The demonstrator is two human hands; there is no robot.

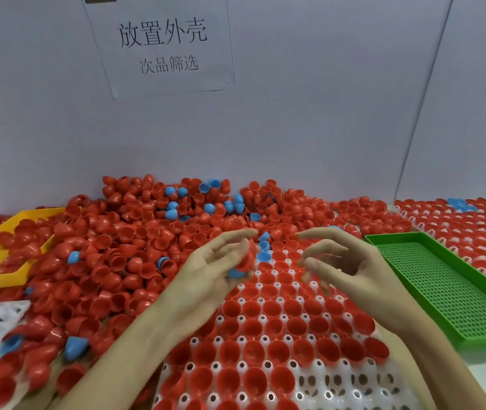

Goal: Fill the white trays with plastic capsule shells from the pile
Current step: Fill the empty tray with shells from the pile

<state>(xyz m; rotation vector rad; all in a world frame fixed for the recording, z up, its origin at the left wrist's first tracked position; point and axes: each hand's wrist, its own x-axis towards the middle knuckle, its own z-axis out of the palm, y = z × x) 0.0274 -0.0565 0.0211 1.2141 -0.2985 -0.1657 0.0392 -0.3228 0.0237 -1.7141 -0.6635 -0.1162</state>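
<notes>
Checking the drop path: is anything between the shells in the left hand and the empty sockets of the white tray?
Nothing visible blocks it. The left hand holds red and blue shells above the white tray, whose empty sockets lie at its near right. The right hand hovers beside, not in between.

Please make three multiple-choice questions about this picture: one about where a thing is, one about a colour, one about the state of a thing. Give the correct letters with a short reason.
1. Where is the green tray?
A. left of the white tray
B. right of the white tray
C. on top of the pile

2. Which colour are most shells in the pile?
A. red
B. blue
C. white

3. What does the left hand hold?
A. nothing
B. the yellow tray
C. shells

Answers:
1 B: it lies at the white tray's right side.
2 A: blue shells are only scattered among the red.
3 C: a red shell and a blue shell sit in its fingers; the right hand seems to hold none.
</notes>
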